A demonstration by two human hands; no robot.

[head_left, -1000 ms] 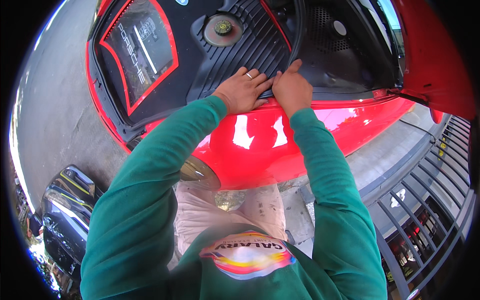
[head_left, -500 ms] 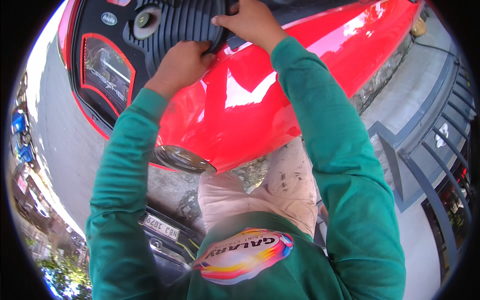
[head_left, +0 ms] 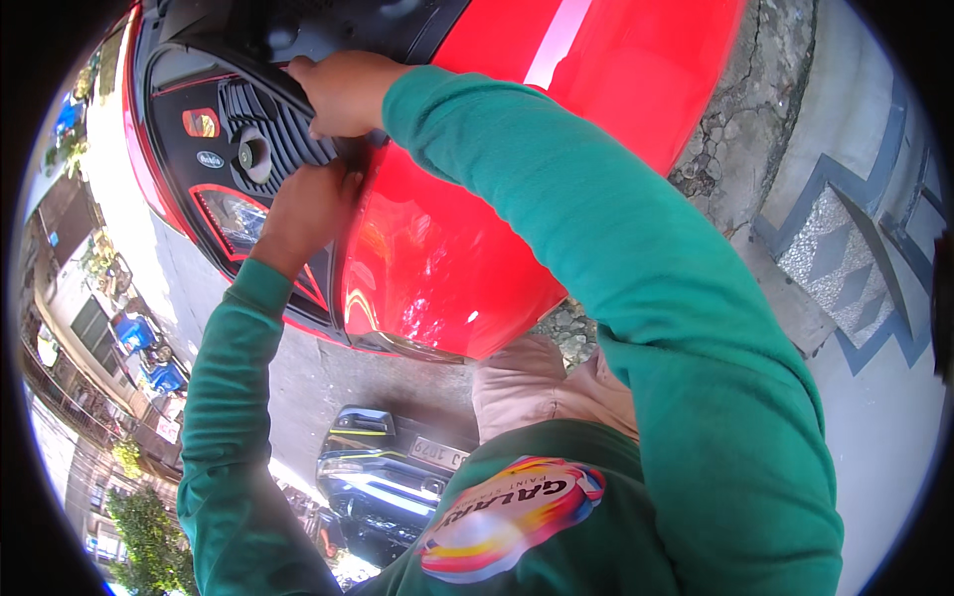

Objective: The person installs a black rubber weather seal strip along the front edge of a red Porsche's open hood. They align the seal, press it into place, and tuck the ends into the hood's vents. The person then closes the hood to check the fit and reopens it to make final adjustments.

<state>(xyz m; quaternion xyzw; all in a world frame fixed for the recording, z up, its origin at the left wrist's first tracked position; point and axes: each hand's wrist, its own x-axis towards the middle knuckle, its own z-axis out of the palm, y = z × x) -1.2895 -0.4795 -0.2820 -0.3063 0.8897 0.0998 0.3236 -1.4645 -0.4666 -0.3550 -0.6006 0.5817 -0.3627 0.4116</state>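
Note:
My right hand (head_left: 348, 94) is closed round a black curved edge strip (head_left: 260, 72) that arches over the opening at the end of a red car (head_left: 452, 233). Just below it, my left hand (head_left: 310, 212) has its fingers bent at the same dark edge, beside the red bodywork; its fingertips are partly hidden. Between the hands and the car's far side lies a black ribbed panel (head_left: 283, 134) with a round cap (head_left: 255, 156) in a pale ring. A red-edged clear window (head_left: 236, 221) is set in the black trim beside it.
Behind the red car's end stands a dark vehicle (head_left: 383, 487) with a licence plate. Cracked stone edging (head_left: 740, 129) and a grey patterned step (head_left: 840, 253) lie to the right. Blue objects (head_left: 149, 353) and plants (head_left: 149, 536) are across the road at left.
Both hands have moved left in view, my right hand now farther along, its arm crossing above the red body. The black strip now arches up over the ribbed panel. My view has turned and shifted.

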